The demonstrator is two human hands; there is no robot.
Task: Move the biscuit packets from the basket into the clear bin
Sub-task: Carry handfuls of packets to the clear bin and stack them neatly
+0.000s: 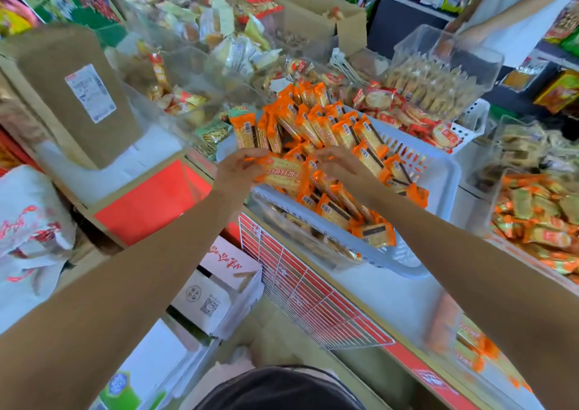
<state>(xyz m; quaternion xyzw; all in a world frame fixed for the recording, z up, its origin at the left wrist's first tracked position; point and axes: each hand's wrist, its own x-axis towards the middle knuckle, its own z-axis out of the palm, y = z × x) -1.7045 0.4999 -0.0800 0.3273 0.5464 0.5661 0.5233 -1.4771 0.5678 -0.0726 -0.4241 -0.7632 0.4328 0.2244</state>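
I'm looking down on a shop desk (376,287), white top, red front, w/ a white wire rack (300,287) hung on its near edge. On the left stands a tall brown cardboard box (72,96) w/ a white label.

The pale plastic basket (445,174) sits tilted at centre, its near rim lower than the far one. It's heaped w/ orange biscuit packets (329,127), some upright, some flat. Under its near edge I see clear plastic w/ more wrapped goods inside; too blurred to say what.

A far clear bin (470,55) sits upper right, holding pale beige packets. A second person's arm (501,11) reaches in just above it. A near clear bin (498,196) stands right of the basket, well stocked w/ orange and green packets. I can't tell which bin is the task's one.

Both my forearms reach in from the bottom corners and meet over the basket's near left part. The left hand (235,168) has its fingers pinched on the left end of one biscuit packet (282,174). The right hand (338,166) has its fingers curled onto the right end, approx., given the blur. That packet is held level, printed face up, just above the heap, over the basket.
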